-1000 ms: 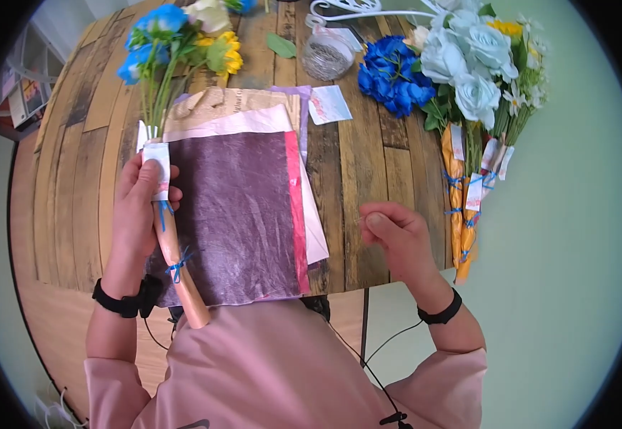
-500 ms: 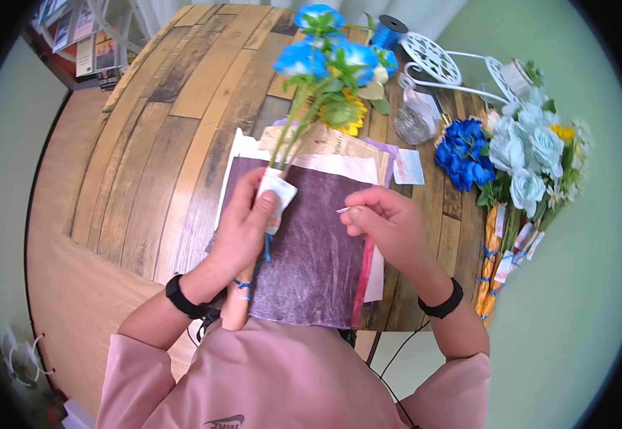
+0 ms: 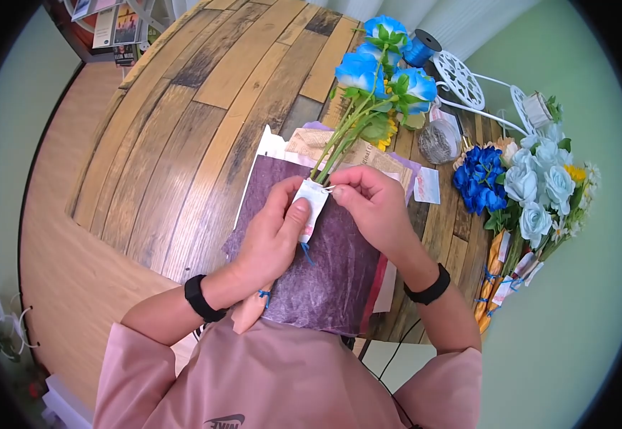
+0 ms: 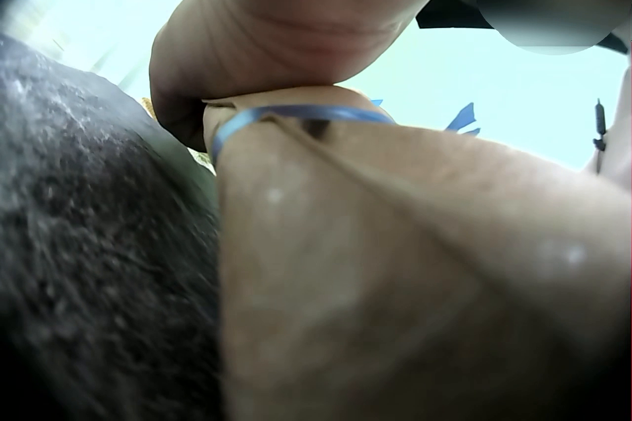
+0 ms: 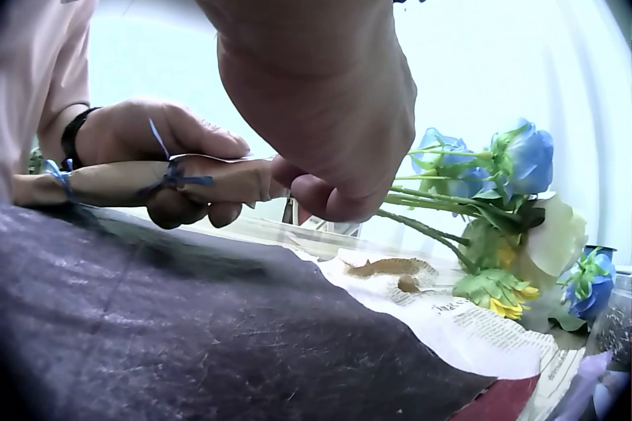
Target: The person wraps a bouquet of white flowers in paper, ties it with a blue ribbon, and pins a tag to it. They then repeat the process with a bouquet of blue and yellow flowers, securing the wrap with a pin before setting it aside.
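My left hand (image 3: 271, 232) grips a bouquet of blue flowers (image 3: 361, 71) by its tan paper-wrapped handle (image 3: 248, 313), the thumb lying on a small white card (image 3: 313, 207) with pink print. Blue ribbon (image 4: 296, 113) is tied round the wrap. At the card's upper edge, beside the green stems (image 3: 343, 139), my right hand (image 3: 376, 207) pinches a thin whitish strand (image 3: 329, 189). In the right wrist view the right fingers (image 5: 331, 199) are right at the top of the wrap, and a yellow flower (image 5: 506, 305) hangs below the blue ones.
Dark purple wrapping paper (image 3: 325, 286) and newsprint sheets (image 3: 311, 143) lie under the hands. To the right are a coil of fine wire (image 3: 439, 141), another printed card (image 3: 427, 187) and finished bouquets (image 3: 532, 186). Behind stand a blue ribbon spool (image 3: 422, 47) and a white metal stand (image 3: 461, 80).
The left hand has carried the bouquet to the right over the purple paper, its flowers tilting rightward. My right hand has come in from the right with the strand, up to the card. The head view has turned.
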Demonstrator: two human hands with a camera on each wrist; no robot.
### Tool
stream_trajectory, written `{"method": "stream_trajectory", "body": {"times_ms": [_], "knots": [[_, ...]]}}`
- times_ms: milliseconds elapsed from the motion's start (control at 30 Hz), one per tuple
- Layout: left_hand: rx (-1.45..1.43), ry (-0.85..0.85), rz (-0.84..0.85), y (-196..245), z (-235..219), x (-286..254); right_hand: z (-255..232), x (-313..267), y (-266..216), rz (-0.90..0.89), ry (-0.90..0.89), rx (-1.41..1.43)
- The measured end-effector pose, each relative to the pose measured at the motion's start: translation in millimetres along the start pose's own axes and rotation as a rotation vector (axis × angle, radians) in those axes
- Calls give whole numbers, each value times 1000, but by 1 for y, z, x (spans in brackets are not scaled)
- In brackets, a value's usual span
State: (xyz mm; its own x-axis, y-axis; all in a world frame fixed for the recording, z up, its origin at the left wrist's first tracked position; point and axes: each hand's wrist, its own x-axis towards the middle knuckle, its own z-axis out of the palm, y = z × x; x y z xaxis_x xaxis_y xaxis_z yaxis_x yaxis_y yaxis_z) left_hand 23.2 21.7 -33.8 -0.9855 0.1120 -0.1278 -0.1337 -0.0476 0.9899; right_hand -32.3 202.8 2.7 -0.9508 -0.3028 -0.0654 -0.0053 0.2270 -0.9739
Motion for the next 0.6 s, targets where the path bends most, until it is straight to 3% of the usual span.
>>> {"method": "stream_trajectory", "body": {"times_ms": [167,233,333,400,600], "knots": [[-44,62,48,0,4,-1,-2,3,0,-15,35,-71],[2,172,102,0,7,-1,-3,4,0,-39,40,-94],[126,165,138,-2,4,-3,-3,5,-1,-62,41,-126],[121,135,149,-16,1,0,-3,6,-3,-64,38,-132],[44,123,132,1,6,-3,-3,7,-4,-54,19,-35]]}}
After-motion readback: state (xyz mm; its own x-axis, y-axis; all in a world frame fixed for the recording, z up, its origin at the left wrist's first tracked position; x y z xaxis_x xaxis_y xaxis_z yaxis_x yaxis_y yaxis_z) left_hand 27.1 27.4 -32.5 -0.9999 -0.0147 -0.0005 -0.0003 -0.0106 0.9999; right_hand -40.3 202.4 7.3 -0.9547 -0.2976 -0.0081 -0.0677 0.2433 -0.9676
